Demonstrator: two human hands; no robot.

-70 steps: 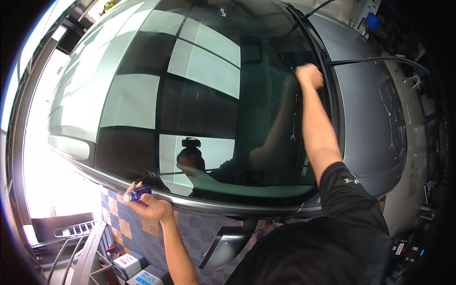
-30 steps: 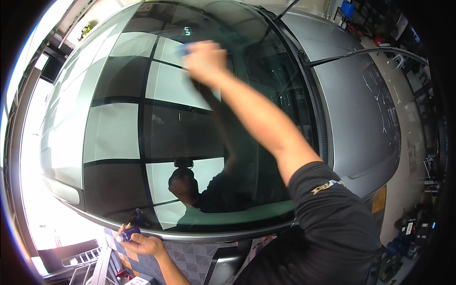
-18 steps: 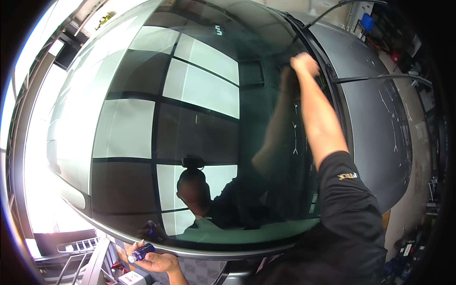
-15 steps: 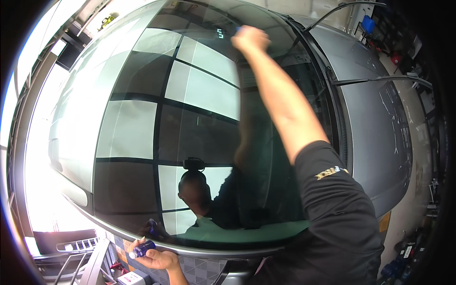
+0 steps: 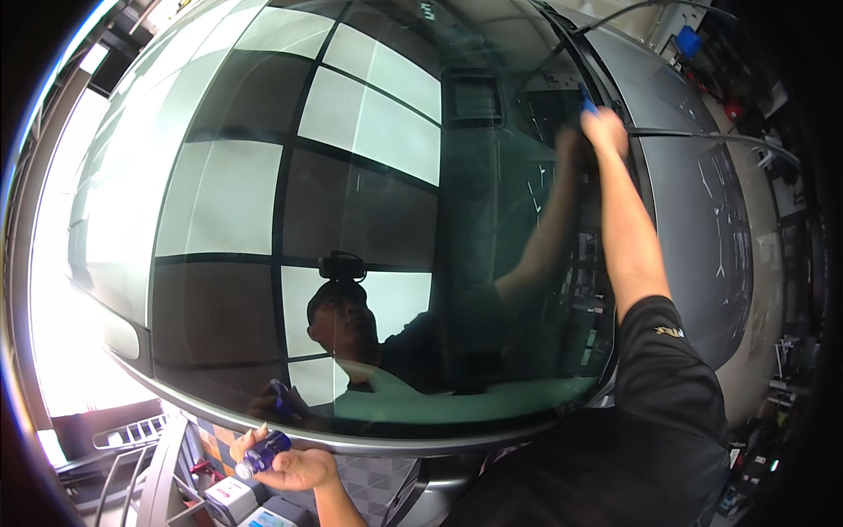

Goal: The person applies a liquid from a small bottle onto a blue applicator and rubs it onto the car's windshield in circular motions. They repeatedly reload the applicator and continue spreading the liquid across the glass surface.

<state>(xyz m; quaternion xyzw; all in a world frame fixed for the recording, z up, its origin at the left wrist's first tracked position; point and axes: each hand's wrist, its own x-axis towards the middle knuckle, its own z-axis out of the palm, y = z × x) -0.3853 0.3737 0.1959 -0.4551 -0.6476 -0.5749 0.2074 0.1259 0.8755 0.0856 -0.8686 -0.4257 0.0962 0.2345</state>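
A car's dark windshield [image 5: 500, 228] spreads in front of me, mirroring ceiling panels and my own outline. My right hand [image 5: 606, 132] is at the glass's lower right edge, next to the wiper base, fingers closed on a thin blue applicator [image 5: 587, 100]. Most of that applicator is hidden by the hand. Below the near edge of the glass, my left hand [image 5: 303, 470] is palm up, its fingers curled round a small dark blue bottle [image 5: 268, 450] that lies tilted with its whitish end toward the lower left.
Two black wiper arms [image 5: 694, 133] stand raised over the grey hood [image 5: 702, 237]. A side ladder-like metal frame [image 5: 162, 479] and white boxes [image 5: 232, 499] are at the lower left. Tools and a blue item [image 5: 688, 41] line the right side.
My right hand has swept from the far upper part of the windshield to its right edge, nearer me. My left hand still holds the bottle, and the whole view has shifted slightly.
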